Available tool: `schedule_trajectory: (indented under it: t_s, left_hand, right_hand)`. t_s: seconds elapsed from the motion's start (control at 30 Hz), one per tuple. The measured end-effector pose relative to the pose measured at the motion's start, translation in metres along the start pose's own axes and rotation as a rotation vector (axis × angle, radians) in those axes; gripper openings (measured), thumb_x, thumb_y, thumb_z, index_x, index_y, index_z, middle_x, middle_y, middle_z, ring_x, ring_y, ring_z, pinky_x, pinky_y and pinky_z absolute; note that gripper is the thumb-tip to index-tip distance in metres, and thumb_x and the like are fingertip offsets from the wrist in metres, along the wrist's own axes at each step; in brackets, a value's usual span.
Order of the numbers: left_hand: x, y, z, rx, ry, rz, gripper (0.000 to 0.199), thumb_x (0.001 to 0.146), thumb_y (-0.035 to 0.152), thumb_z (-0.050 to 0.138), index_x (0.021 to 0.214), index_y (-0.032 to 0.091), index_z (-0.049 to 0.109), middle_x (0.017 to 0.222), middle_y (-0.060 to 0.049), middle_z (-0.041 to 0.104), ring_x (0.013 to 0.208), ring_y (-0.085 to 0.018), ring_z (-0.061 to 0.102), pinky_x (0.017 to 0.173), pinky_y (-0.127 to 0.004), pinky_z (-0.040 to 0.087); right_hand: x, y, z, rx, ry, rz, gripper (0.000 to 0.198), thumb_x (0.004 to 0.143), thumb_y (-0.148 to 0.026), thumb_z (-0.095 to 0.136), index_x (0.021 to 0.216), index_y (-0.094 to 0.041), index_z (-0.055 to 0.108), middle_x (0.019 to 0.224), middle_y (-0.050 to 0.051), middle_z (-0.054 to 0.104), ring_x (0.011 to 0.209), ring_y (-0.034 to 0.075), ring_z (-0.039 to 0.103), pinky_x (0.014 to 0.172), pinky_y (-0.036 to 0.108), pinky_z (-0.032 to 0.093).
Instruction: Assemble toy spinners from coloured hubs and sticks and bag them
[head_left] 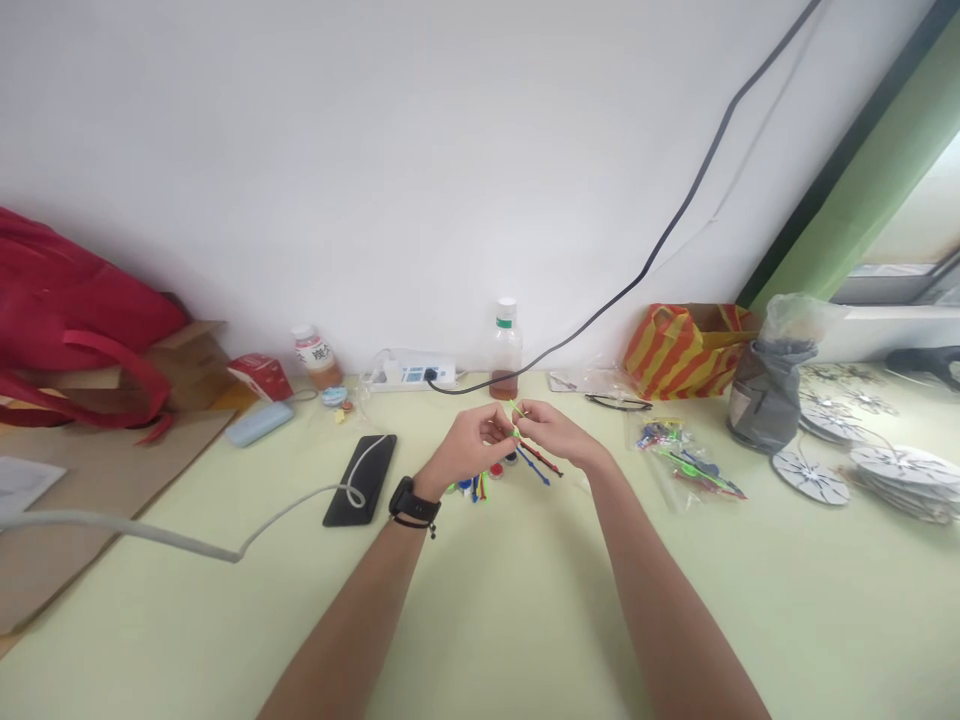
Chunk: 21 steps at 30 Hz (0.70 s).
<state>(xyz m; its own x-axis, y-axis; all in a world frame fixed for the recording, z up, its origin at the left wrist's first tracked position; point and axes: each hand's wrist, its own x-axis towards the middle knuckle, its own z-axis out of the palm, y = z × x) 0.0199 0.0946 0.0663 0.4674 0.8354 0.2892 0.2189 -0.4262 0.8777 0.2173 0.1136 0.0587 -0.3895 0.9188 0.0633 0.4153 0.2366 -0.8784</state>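
Observation:
My left hand (pixel 478 442), with a dark watch (pixel 414 502) on its wrist, has its fingertips pinched together at the middle of the table. Close against it, my right hand (pixel 553 432) pinches too. Between the fingertips shows a thin bright green plastic piece (pixel 515 408); its exact shape is mostly hidden by the fingers. Just below the hands lie a blue plastic stick (pixel 534 466) and a dark red stick (pixel 543 459). Under my left hand are small blue, yellow and green plastic pieces (pixel 477 487) and a round red piece (pixel 496 470).
A black phone (pixel 360 480) with a pale cable lies left. Behind stand a bottle (pixel 506 350), a power strip (pixel 412 374) and another bottle (pixel 316 358). On the right are bagged plastic parts (pixel 697 470), a striped bag (pixel 679 350), a grey bag (pixel 765 395) and white discs (pixel 900 470).

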Motion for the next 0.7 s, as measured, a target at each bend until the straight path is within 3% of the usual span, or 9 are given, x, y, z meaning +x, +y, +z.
schedule_trajectory:
  t_s: [0.13,0.27,0.47,0.7]
  left_hand:
    - [-0.004,-0.011,0.009,0.121,-0.127,-0.04,0.018,0.072,0.012,0.064,0.089,0.018,0.064,0.071,0.001,0.065,0.064,-0.015,0.065,0.06,-0.024,0.05]
    - [-0.005,-0.022,0.014,0.321,-0.236,-0.017,0.022,0.069,0.014,0.066,0.088,0.019,0.075,0.08,-0.003,0.071,0.071,-0.018,0.065,0.066,-0.028,0.051]
    - [-0.005,-0.024,0.016,0.395,-0.322,-0.063,0.01,0.067,0.018,0.072,0.077,0.019,0.073,0.075,-0.001,0.068,0.068,-0.018,0.063,0.061,-0.028,0.047]
    - [-0.005,-0.021,0.013,0.484,-0.313,-0.004,0.012,0.069,0.024,0.079,0.08,0.023,0.074,0.092,-0.004,0.072,0.097,-0.027,0.062,0.082,-0.035,0.049]
  right_hand:
    - [0.002,0.017,-0.005,-0.302,-0.051,0.099,0.015,0.08,-0.016,0.059,0.094,-0.018,0.065,0.081,0.0,0.063,0.073,0.015,0.056,0.065,0.024,0.04]
    - [0.002,0.03,-0.007,-0.374,-0.04,0.153,0.015,0.076,-0.013,0.068,0.09,-0.016,0.068,0.086,0.004,0.067,0.075,0.016,0.058,0.064,0.024,0.04]
    - [0.001,0.033,-0.005,-0.393,-0.085,0.215,0.023,0.076,-0.018,0.075,0.099,-0.016,0.07,0.079,0.004,0.07,0.066,0.017,0.062,0.059,0.025,0.042]
    - [-0.011,0.046,-0.047,-0.433,0.004,0.275,0.016,0.084,-0.018,0.067,0.099,-0.019,0.071,0.098,0.006,0.073,0.081,0.017,0.066,0.068,0.024,0.046]
